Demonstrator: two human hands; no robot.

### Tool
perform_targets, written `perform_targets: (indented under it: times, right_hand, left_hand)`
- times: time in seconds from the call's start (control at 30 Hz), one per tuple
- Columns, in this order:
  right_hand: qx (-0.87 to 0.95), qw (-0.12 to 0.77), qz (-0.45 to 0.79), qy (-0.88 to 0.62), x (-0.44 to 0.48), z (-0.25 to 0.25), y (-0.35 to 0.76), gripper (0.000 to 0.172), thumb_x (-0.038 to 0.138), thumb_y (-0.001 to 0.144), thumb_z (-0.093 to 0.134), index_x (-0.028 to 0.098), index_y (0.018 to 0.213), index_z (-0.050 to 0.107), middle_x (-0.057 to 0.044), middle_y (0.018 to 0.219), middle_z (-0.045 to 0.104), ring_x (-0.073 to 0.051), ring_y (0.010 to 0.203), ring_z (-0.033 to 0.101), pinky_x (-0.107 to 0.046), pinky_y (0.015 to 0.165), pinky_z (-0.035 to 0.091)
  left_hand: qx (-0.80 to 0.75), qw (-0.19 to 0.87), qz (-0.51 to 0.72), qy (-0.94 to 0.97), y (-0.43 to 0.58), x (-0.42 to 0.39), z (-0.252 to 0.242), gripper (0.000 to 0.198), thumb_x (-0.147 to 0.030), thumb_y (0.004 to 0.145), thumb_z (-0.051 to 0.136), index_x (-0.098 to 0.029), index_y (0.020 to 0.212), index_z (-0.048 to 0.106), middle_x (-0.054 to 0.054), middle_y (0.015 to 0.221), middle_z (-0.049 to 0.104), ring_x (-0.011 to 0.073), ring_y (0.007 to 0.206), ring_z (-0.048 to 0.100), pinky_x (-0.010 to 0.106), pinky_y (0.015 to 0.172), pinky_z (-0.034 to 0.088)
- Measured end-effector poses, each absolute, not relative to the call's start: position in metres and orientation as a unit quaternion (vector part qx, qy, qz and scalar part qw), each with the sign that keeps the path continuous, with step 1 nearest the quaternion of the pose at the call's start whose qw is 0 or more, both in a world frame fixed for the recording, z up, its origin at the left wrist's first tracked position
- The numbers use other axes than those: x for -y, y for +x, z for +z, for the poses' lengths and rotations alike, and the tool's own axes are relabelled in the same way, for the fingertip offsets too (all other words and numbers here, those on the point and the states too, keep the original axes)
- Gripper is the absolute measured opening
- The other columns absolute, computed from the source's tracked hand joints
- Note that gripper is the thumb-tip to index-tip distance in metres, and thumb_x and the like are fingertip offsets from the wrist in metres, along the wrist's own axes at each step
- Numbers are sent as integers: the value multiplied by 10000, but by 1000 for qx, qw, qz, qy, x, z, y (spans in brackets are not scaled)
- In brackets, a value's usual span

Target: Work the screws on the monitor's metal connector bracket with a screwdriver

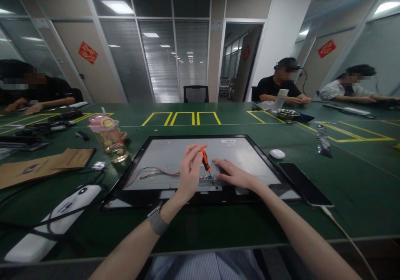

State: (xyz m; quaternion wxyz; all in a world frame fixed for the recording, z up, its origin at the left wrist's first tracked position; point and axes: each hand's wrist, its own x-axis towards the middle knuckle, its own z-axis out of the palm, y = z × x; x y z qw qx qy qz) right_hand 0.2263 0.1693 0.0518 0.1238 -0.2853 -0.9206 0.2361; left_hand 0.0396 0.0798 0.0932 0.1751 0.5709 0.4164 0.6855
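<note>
A flat display panel (250,153) with a black frame lies face down on the green table in front of me. My left hand (190,172) is closed around an orange-handled screwdriver (205,159), whose tip points down at a small circuit board (206,180) near the panel's front edge. My right hand (233,173) lies flat on the panel beside the board, fingers stretched out. Thin red and white wires (153,172) run across the panel's left part toward the board.
A black phone (304,184) with a cable lies right of the panel, with a white earbud case (277,153) behind it. A clear bottle with a pink lid (109,138), brown envelopes (40,165) and a white device (53,221) sit left. Other people sit at both far sides.
</note>
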Motion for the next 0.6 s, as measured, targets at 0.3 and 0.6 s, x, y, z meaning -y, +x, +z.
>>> perform_targets:
  times: [0.3, 0.6]
  right_hand:
    - [925, 125, 232, -275, -171, 49, 226, 563, 498, 948, 402, 170, 1404, 373, -128, 1475, 376, -272, 1364, 323, -507, 1156, 115]
    - [924, 124, 234, -275, -169, 53, 226, 588, 513, 941, 406, 149, 1403, 383, -132, 1475, 377, -281, 1364, 322, -499, 1161, 118]
  left_hand:
    - [-420, 165, 695, 560, 40, -82, 92, 143, -250, 846, 601, -190, 944, 685, 39, 913, 602, 135, 823, 587, 259, 766, 469]
    - [-440, 119, 706, 543, 40, -80, 94, 130, -292, 822, 634, -185, 837, 706, 23, 838, 504, 124, 766, 534, 234, 691, 458]
